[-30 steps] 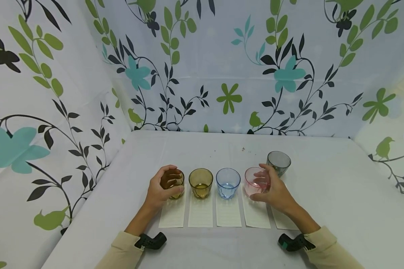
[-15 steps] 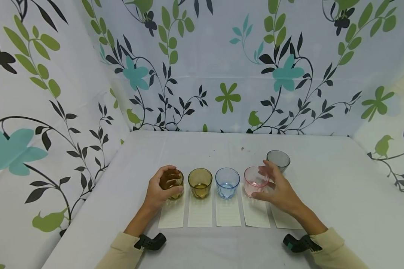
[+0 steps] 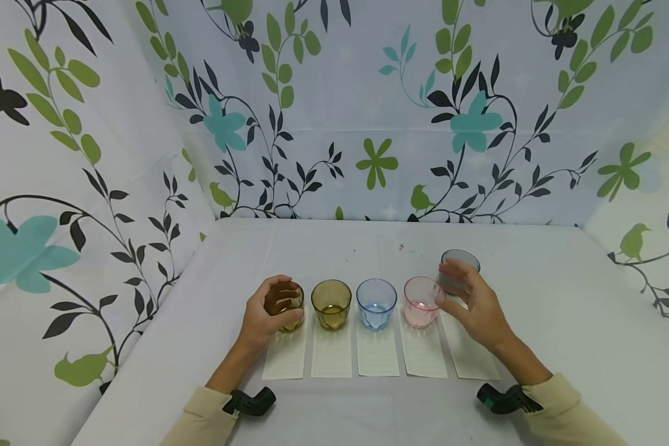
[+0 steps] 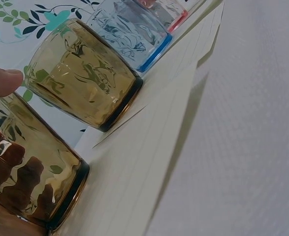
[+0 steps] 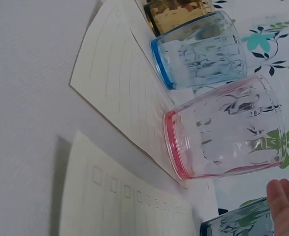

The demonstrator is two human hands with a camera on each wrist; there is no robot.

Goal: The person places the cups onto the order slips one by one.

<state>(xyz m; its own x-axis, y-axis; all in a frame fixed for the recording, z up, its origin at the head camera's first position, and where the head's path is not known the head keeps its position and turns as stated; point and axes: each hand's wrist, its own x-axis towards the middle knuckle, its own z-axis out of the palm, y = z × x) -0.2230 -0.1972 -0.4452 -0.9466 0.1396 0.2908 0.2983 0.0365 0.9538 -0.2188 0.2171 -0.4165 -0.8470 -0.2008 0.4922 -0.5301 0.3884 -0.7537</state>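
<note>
Fingers and thumb of my left hand [image 3: 261, 317] curl round the leftmost amber glass [image 4: 60, 169]; its fingers show through the glass in the left wrist view. To its right stand a second amber glass [image 3: 332, 302], a blue glass [image 3: 376, 302] and a pink glass [image 3: 420, 303], all upright in a row. My right hand [image 3: 479, 313] holds nothing, its fingers spread and relaxed. It hovers just right of the pink glass, thumb close to that rim. Its fingers partly cover a grey glass [image 5: 245, 219], set farther back at the right.
Lined paper strips [image 3: 332, 356] lie side by side in front of the glasses; the rightmost strip [image 3: 471, 356] lies below my right hand. A white cloth covers the table [image 3: 323, 412]. Patterned fabric [image 3: 323, 124] hangs behind and at the sides.
My right hand has let go of the pink glass and moved right, toward the grey glass. The pink glass stays in place. My left hand keeps its grip on the leftmost amber glass.
</note>
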